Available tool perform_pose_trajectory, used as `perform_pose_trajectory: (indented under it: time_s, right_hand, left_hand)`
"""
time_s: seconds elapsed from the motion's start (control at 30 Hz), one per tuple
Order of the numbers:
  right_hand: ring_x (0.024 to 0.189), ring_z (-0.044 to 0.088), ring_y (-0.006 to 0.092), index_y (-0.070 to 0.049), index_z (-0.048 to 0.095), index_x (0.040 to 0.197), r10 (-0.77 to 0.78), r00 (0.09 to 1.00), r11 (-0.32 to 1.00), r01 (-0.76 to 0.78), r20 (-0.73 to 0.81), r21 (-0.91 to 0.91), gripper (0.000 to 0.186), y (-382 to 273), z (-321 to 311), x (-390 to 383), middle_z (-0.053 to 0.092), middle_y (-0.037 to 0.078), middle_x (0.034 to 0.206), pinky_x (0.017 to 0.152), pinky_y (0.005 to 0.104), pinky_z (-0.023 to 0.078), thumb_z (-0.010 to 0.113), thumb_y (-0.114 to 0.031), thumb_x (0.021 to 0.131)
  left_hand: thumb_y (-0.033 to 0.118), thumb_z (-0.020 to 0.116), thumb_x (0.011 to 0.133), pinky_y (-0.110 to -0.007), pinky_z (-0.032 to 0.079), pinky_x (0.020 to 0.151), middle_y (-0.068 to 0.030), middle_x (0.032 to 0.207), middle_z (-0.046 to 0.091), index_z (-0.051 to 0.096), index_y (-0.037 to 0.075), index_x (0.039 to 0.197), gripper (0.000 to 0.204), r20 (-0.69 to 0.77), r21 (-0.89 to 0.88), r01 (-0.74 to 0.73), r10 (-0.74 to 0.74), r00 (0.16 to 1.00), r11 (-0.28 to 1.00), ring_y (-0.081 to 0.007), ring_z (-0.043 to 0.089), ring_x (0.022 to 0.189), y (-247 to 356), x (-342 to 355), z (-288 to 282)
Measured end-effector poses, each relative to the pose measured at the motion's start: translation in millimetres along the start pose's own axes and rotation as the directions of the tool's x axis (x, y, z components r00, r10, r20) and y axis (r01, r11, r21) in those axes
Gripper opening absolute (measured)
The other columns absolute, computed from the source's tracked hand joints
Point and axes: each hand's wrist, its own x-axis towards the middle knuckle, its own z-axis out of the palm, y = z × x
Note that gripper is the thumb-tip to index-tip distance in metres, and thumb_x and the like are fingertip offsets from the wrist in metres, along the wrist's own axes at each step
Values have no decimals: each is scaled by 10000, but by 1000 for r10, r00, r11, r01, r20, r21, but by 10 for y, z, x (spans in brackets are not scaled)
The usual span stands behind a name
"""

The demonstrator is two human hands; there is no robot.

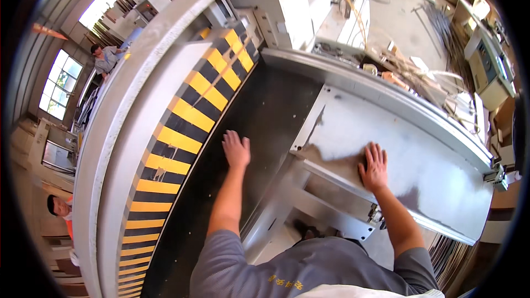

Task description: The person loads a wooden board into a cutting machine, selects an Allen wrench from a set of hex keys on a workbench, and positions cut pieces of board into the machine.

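My left hand is stretched out over the black machine bed, its fingers held fairly close together and nothing in them. Whether the palm touches the bed I cannot tell. To its left runs a guard beam with black and yellow stripes. My right hand lies flat, fingers extended, on a grey metal side table with darker worn patches. Neither hand holds a thing.
A long metal fence borders the far side of the table. Behind it lie wood scraps. A machine cabinet stands at the right. Two people, one in grey and one in orange, are beyond the beam.
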Motion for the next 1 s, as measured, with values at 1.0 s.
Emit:
perform_pose_trajectory:
  time_s: [1.0]
  right_hand:
    - [1478,281,390,-37,418,1454,1,984,972,40,-179,230,664,502,98,-35,377,198,1546,1227,493,219,674,-236,874]
  left_hand:
    - [264,731,804,-494,498,932,-176,1057,695,653,49,1197,454,-645,19,-576,450,617,817,-371,633,1031,3515,4285,-3103]
